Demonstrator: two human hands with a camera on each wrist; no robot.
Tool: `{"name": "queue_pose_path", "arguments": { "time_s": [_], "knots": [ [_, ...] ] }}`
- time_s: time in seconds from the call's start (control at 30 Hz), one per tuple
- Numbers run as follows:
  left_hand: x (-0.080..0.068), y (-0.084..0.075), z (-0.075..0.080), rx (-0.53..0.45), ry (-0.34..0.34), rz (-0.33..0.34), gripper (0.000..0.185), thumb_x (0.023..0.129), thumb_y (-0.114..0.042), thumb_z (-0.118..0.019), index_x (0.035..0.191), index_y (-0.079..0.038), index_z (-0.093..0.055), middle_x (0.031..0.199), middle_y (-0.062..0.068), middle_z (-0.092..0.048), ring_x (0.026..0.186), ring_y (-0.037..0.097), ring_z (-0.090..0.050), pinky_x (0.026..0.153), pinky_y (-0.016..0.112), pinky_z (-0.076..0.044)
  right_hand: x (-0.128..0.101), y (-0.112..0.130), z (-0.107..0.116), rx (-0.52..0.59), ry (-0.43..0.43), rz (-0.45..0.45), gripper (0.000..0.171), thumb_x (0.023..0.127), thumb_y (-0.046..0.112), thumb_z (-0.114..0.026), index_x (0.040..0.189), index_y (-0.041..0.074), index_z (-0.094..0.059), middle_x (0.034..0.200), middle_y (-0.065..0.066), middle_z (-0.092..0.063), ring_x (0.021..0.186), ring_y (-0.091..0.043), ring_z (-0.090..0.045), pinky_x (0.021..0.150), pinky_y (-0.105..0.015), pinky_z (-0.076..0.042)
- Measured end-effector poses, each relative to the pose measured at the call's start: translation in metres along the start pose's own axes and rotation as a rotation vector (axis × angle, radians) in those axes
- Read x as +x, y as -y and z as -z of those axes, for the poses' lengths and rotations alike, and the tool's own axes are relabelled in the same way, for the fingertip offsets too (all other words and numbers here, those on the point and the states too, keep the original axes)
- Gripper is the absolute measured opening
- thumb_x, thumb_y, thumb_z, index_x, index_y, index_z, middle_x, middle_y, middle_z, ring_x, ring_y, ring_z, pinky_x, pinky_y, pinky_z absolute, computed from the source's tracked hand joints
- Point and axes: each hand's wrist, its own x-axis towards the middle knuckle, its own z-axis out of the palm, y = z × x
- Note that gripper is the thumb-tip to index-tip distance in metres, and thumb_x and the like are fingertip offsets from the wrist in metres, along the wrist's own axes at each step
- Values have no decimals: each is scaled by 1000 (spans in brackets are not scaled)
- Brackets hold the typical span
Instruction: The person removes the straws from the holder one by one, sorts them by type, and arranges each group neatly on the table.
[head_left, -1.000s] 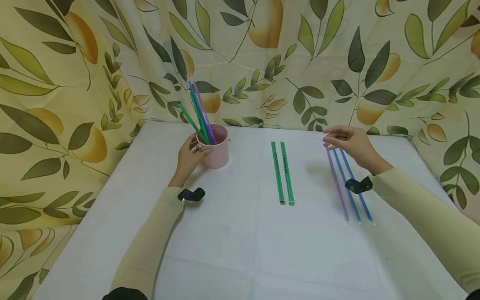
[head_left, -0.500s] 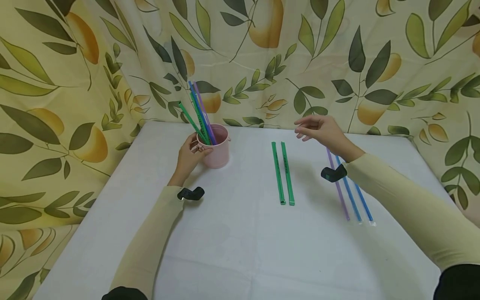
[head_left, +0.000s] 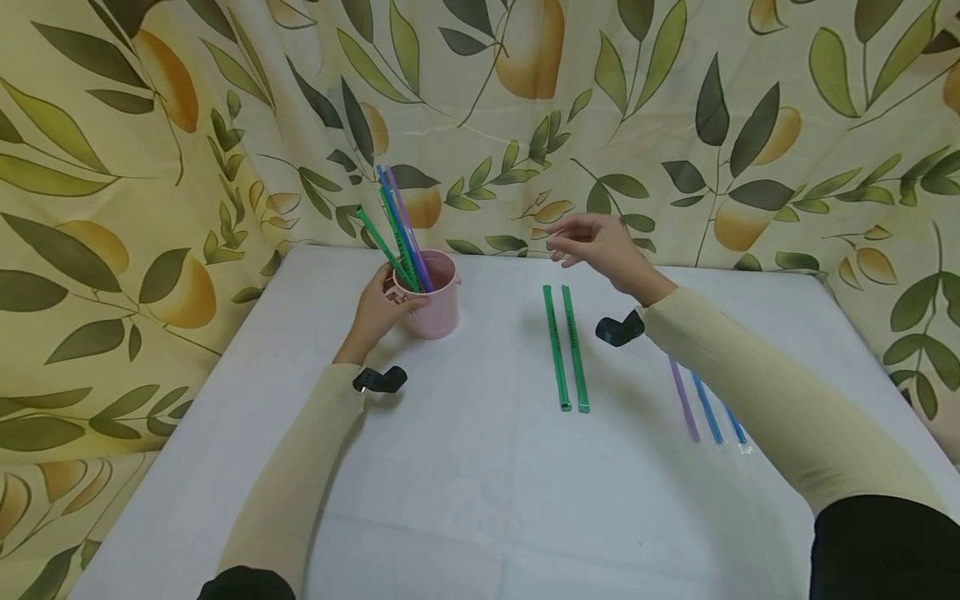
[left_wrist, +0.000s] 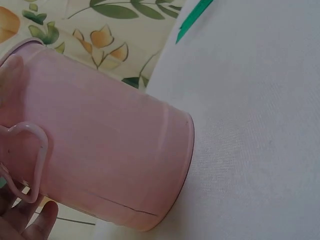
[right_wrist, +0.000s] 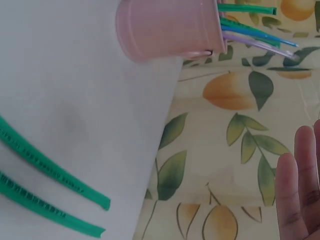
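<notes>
Fingers (right_wrist: 289,200) of the right hand (head_left: 609,252) are extended and slightly parted, and we see nothing held between them and the thumb. Over the last second we have watched this hand travel leftward, away from the loose purple straw (head_left: 684,400) and two blue straws (head_left: 707,408) and up past the two green straws (head_left: 556,348). All five lie as they did, so we judge that the hand has carried none off and that the work with them is no further along. The green pair lies on the table (head_left: 450,500) just on our side of the right hand; the purple and blue ones lie to its right, partly hidden under the sleeve (head_left: 772,392). Well to its left, our left hand (head_left: 375,315) clasps the pink bucket (head_left: 437,312) near the rim, thumb on the front, other fingers by the heart-shaped handle (left_wrist: 41,145). The bucket stands upright; green sticks (right_wrist: 247,8), at least two, lean out above the left hand with a blue stick (right_wrist: 280,41) and a purple stick (right_wrist: 257,44). Overlap keeps us from a sure count.
</notes>
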Motion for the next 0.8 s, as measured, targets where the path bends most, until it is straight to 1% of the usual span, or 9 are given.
{"name": "queue_pose_path", "arguments": {
  "time_s": [0.13,0.27,0.43,0.57,0.63,0.7,0.8],
  "knots": [
    [1,-1,1,9,25,-21,81,76,-24,-79,142,-11,-33,142,13,-44,133,28,-41,111,42,-38,7,4,-7,34,-2,11,33,87,22,-67,112,-1,-64,85,11,-66,74,-7,-66,66,-19,-57],
    [2,-1,0,8,36,-34,77,76,-24,-79,139,-9,-36,140,13,-46,132,27,-42,111,42,-38,15,7,-14,79,-8,-10,36,88,23,-66,114,-1,-62,85,10,-66,75,-9,-66,67,-19,-57],
    [3,-1,0,-13,33,-16,77,75,-23,-79,138,-7,-38,139,14,-47,131,27,-44,111,41,-38,27,12,-26,125,-2,-35,36,89,23,-65,115,0,-62,88,7,-67,77,-10,-66,69,-20,-58],
    [3,-2,0,-33,39,21,79,75,-22,-79,140,-8,-36,142,13,-45,134,27,-41,113,40,-35,35,20,-38,142,13,-41,32,89,22,-64,114,2,-63,90,5,-67,78,-11,-66,71,-21,-58],
    [3,-6,1,-37,44,40,80,76,-21,-79,141,-8,-35,144,13,-43,136,27,-39,114,40,-33,39,25,-46,152,20,-49,31,89,21,-65,113,2,-63,90,4,-68,78,-12,-65,74,-24,-58],
    [-2,-14,2,-36,49,48,80,77,-18,-77,142,-6,-33,146,15,-41,137,28,-37,115,41,-32,43,29,-55,146,28,-51,32,88,22,-66,114,3,-63,92,1,-68,79,-13,-67,79,-28,-59],
    [-8,-25,3,-30,53,51,78,79,-16,-76,142,-4,-32,146,17,-40,137,30,-36,115,41,-33,49,34,-68,132,43,-43,32,88,23,-66,114,3,-64,98,-6,-69,86,-20,-68,86,-38,-57]
  ]
}}
